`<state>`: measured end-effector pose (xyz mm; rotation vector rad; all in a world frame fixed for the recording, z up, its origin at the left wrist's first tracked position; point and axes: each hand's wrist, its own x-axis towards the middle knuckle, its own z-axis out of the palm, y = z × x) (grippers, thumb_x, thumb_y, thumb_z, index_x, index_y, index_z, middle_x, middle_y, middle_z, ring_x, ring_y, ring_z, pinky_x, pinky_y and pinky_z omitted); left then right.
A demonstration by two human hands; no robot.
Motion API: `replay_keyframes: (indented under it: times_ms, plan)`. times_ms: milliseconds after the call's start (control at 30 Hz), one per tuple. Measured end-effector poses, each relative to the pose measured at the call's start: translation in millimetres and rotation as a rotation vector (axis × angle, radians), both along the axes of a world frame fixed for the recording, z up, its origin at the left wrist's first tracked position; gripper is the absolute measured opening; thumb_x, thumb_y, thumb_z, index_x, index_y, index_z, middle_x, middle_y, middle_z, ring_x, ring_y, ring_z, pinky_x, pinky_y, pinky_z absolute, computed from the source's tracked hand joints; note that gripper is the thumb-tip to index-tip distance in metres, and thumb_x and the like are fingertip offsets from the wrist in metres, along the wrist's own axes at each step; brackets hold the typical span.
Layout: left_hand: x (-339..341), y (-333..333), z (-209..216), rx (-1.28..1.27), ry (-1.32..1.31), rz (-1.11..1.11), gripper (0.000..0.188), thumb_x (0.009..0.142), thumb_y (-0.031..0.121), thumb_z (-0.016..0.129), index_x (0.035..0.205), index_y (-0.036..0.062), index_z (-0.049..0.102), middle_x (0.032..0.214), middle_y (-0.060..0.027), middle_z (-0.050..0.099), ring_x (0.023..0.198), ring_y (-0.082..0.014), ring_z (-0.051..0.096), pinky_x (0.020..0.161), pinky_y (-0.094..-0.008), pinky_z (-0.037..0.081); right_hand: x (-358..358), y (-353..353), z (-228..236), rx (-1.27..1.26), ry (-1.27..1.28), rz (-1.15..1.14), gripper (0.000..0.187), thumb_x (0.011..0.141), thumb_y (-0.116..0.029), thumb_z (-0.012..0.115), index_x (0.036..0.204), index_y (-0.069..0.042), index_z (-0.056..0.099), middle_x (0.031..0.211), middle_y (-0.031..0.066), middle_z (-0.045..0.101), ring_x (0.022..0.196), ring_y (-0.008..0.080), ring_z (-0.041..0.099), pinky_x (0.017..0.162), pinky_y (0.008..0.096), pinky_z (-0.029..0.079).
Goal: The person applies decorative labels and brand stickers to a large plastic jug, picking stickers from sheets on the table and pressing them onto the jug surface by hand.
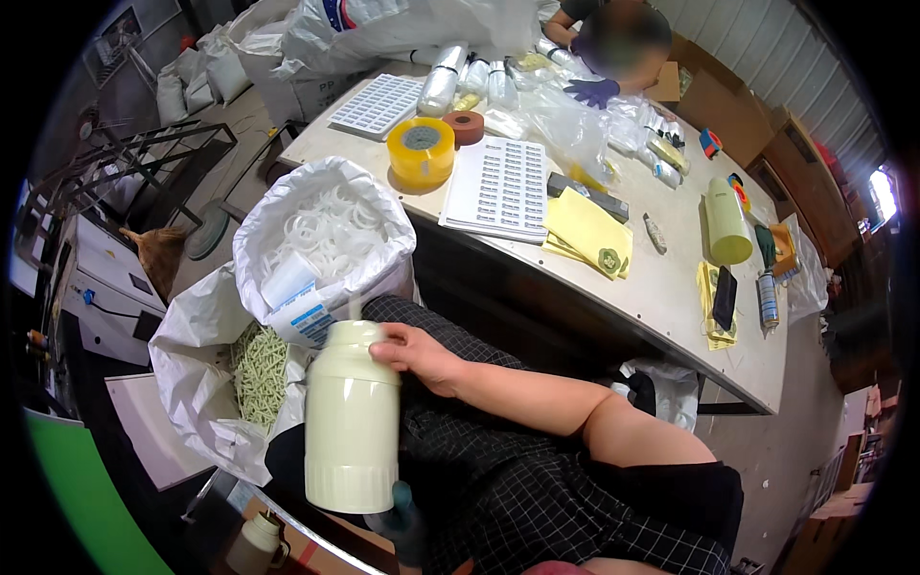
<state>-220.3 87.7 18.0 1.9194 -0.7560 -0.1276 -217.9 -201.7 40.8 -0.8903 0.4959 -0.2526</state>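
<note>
A pale cream-green thermos flask body (353,431) stands nearly upright over my lap, with no handle visible on the side facing me. My right hand (419,356), bare, has its fingers curled against the flask's neck. Low at the flask's base is my left hand (402,522) in a dark glove, gripping the underside; most of its fingers are hidden behind the flask. A blurred pale strip (355,309) rises above the flask's mouth. Just beyond it, a white sack (331,177) holds many translucent rings. Beside that, another sack (206,335) contains pale green small parts (259,374).
The worktable (661,297) carries yellow tape (420,153), label sheets (498,187), yellow bags (589,230), a phone (724,299) and a pale green cylinder (728,222). Across it, a person with a purple-gloved hand (592,92) works among plastic bags. A finished-looking flask (257,544) stands at lower left.
</note>
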Motion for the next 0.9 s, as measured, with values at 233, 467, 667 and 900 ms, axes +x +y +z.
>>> replay_keyframes:
  times_ms: [233,467,667,900]
  plan:
    - [14.1,7.2,-20.8,0.228,-0.204,0.067,0.057,0.097,0.015,0.073,0.147,-0.0036,0.052,0.148,-0.023,0.054,0.128,-0.0358,0.059,0.108,-0.045,0.047,0.6,-15.6,24.5,-0.102,-0.245,-0.156,0.071,0.086,-0.035,0.086,0.142,-0.002,0.056,0.135,0.0119,0.066,0.123,0.0231,0.066,0.108,0.0387,0.053]
    - [41.5,-20.8,55.8,-0.239,-0.135,0.116,0.087,0.099,0.031,0.07,0.162,-0.005,0.023,0.166,-0.0226,0.034,0.153,-0.0378,0.036,0.125,-0.0495,0.03,-9.7,46.3,55.0,-1.262,-0.275,0.218,0.1,0.056,-0.036,0.097,0.14,-0.002,0.055,0.126,0.0181,0.064,0.12,0.0386,0.062,0.102,0.0455,0.048]
    - [37.9,-21.2,64.0,0.198,-0.567,0.04,0.045,0.094,0.041,0.075,0.122,0.0062,0.067,0.137,-0.0185,0.062,0.131,-0.0452,0.054,0.112,-0.0604,0.043,-8.2,90.9,31.3,-1.278,-0.41,0.121,0.076,0.071,-0.032,0.086,0.135,-0.001,0.058,0.13,0.0185,0.065,0.124,0.0354,0.061,0.109,0.0483,0.044]
    - [36.6,-40.0,68.4,0.288,-0.418,-0.016,0.036,0.096,0.033,0.067,0.107,-0.0013,0.069,0.106,-0.0241,0.07,0.106,-0.0472,0.065,0.098,-0.0581,0.05,-17.8,85.2,34.5,-1.302,-0.218,0.169,0.084,0.065,-0.029,0.092,0.138,-0.003,0.059,0.132,0.0176,0.065,0.127,0.0383,0.06,0.109,0.0494,0.044]
